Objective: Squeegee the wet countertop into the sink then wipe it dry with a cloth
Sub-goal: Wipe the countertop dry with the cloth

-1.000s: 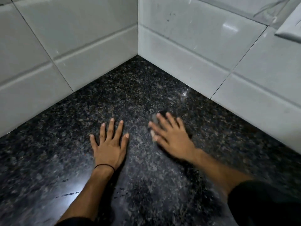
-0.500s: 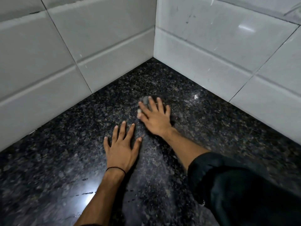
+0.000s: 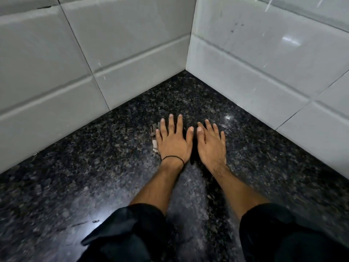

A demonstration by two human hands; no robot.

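Both my hands lie flat, side by side, on the black speckled granite countertop [image 3: 90, 167] near the corner of the tiled walls. My left hand [image 3: 173, 141], with a thin black band on its wrist, presses down with straight, spread fingers on a small pale cloth [image 3: 154, 143]. Only the cloth's crumpled edge shows, beside the little finger. My right hand [image 3: 211, 143] rests flat next to it with straight fingers, and I cannot tell whether cloth lies under it. No squeegee or sink is in view.
White glossy wall tiles [image 3: 132, 53] close the countertop in at the back left, and more wall tiles [image 3: 264, 59] at the back right, meeting in a corner. A few water drops [image 3: 81, 223] sit on the shiny near-left part of the counter. My dark sleeves fill the bottom.
Both hands have slid farther toward the corner and now lie side by side. The cloth that showed at my right hand's fingertips now peeks out at my left hand's outer edge.
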